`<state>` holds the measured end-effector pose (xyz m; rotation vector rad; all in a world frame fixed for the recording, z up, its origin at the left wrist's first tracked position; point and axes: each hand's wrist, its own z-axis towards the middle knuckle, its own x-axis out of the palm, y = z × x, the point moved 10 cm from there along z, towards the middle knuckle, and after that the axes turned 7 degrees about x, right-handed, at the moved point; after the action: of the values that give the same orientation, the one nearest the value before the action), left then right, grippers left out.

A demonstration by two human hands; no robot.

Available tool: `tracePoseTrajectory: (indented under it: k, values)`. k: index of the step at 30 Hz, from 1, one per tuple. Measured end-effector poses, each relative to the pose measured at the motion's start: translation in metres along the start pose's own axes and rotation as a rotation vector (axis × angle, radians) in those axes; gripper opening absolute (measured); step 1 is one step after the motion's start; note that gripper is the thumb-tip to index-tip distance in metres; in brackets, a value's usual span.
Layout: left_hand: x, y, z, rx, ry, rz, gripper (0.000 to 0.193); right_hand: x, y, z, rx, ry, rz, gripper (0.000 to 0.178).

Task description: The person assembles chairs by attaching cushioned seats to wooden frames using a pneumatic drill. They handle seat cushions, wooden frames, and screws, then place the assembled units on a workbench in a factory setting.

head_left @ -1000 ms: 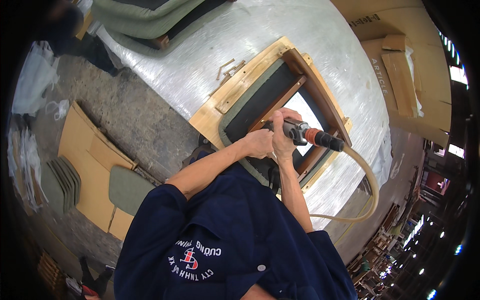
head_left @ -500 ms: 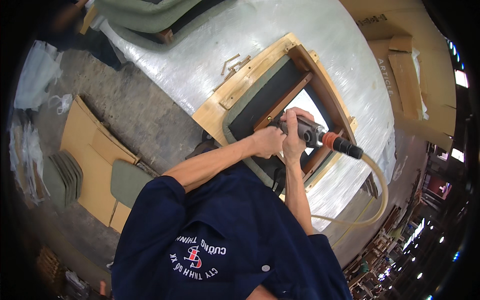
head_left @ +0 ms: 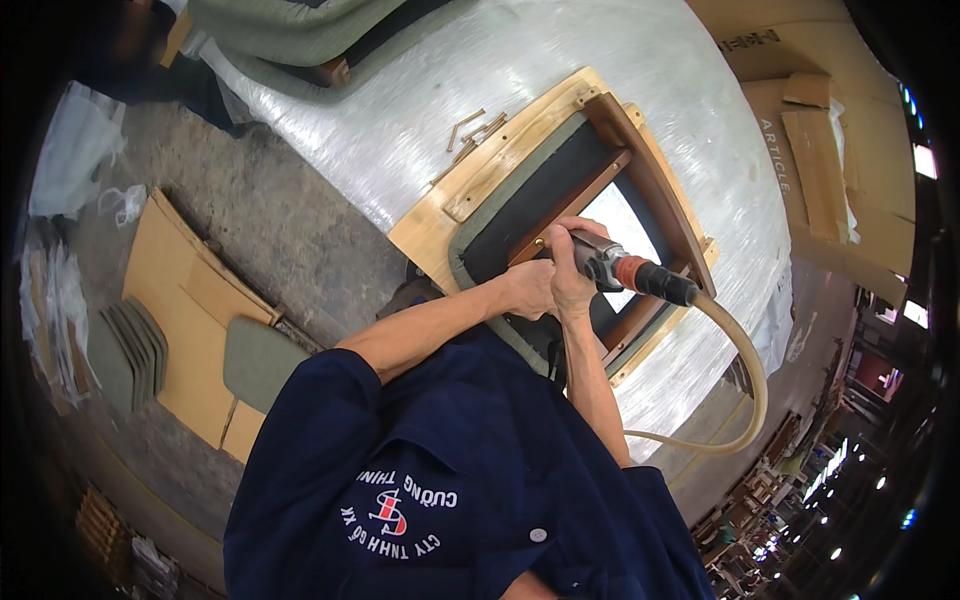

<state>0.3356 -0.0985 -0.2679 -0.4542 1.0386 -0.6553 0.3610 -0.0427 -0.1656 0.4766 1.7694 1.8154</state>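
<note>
Gripping a power tool (head_left: pixel 602 263): right hand (head_left: pixel 570 282), curled.

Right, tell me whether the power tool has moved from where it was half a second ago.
Yes: judged against the pale wooden frame, the power tool has shifted leftward and slightly up the picture.

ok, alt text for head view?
A person grips a hosed power tool in the right hand, over a green cushion with brown rails, left hand close beside. Pale wood borders the cushion, all on a silvery table.
</note>
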Motion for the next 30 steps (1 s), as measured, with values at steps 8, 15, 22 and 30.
tracePoseTrajectory:
  k: [8, 15, 22, 30]
  values:
    - [-0.003, -0.005, 0.001, 0.012, 0.046, 0.059, 0.002, 0.003, 0.011, 0.0, -0.082, 0.029, -0.021, 0.014]
    - [0.016, 0.003, -0.002, -0.078, 0.294, 0.101, 0.005, -0.003, 0.008, 0.0, -0.039, -0.038, 0.043, 0.016]
    - [0.015, 0.001, -0.002, 0.004, 0.081, 0.129, 0.007, 0.004, 0.006, 0.003, -0.04, 0.013, -0.056, 0.015]
    - [-0.004, 0.002, 0.0, -0.116, 0.085, 0.029, 0.018, 0.0, 0.011, 0.002, -0.045, -0.009, -0.067, 0.013]
